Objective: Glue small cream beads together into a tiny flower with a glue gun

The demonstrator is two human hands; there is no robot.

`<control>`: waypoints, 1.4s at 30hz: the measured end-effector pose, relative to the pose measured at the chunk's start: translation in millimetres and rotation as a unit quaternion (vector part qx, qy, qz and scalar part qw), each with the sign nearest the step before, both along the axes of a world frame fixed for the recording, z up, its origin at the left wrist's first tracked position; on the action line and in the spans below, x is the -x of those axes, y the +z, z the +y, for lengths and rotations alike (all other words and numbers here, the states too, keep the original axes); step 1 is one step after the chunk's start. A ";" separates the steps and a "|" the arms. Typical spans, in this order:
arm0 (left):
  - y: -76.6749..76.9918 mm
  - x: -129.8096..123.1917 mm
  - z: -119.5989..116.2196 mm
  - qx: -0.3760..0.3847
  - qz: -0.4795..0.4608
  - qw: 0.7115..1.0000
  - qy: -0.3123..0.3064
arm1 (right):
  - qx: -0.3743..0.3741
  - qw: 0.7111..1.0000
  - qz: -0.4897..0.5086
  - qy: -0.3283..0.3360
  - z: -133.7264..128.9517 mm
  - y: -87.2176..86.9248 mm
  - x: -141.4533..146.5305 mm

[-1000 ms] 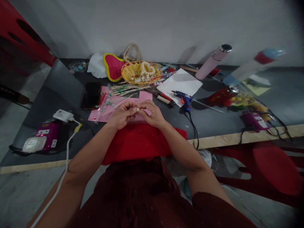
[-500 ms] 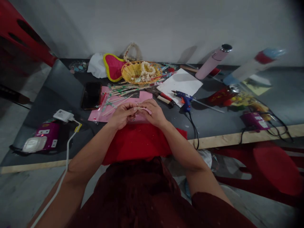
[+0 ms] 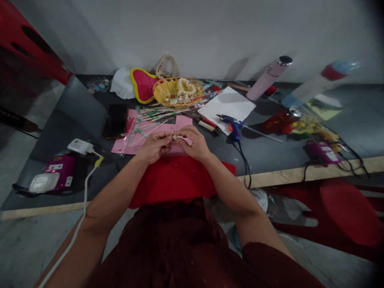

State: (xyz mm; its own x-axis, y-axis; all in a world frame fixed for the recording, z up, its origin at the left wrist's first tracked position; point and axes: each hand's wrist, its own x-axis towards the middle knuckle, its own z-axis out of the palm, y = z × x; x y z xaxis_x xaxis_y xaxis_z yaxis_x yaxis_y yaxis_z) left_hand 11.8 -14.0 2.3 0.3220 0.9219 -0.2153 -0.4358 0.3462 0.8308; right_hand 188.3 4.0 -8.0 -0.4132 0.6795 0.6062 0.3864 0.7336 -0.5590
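Note:
Between my two hands is a small cream-coloured beaded piece (image 3: 175, 137), too small and covered to make out fully. My left hand (image 3: 156, 146) pinches it from the left with thumb and forefinger. On its other side, my right hand (image 3: 194, 142) has thumb and fingers closed on it. Both hands are over a pink sheet (image 3: 136, 149), just above a red cloth (image 3: 177, 180) at the table's front edge. Behind them lie several thin sticks with green ends (image 3: 150, 116) and red-handled pliers (image 3: 209, 125).
A wicker basket (image 3: 162, 92) holds cream strung pieces. To the right are a white sheet (image 3: 237, 100), a blue glue gun (image 3: 234, 125) with its cord, a pink flask (image 3: 267, 82) and a red can (image 3: 276, 122). On the left lie a phone (image 3: 115, 121) and a purple power block (image 3: 61, 170).
The fingers of my right hand have shifted slightly around the small beaded piece, and more of its pale surface shows between the fingertips. The table things look unmoved.

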 end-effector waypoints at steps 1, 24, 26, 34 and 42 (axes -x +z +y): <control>-0.4 -0.1 -0.1 0.000 0.004 1.000 0.001 | -0.004 1.000 0.002 0.002 0.1 0.7 0.0; 10.8 -0.6 -1.0 0.018 -0.013 1.000 0.020 | -0.003 1.000 0.011 0.009 0.0 1.3 -1.5; 11.3 -0.7 -1.0 0.018 -0.017 0.999 0.026 | -0.005 1.000 0.024 0.002 0.2 1.9 -1.8; 7.5 0.1 -1.4 0.029 -0.019 0.999 0.016 | 0.014 0.999 0.025 0.019 -2.7 3.0 3.5; 2.4 -0.7 -2.3 0.017 -0.025 0.999 -0.011 | 0.000 0.999 0.031 0.020 -2.2 0.9 3.7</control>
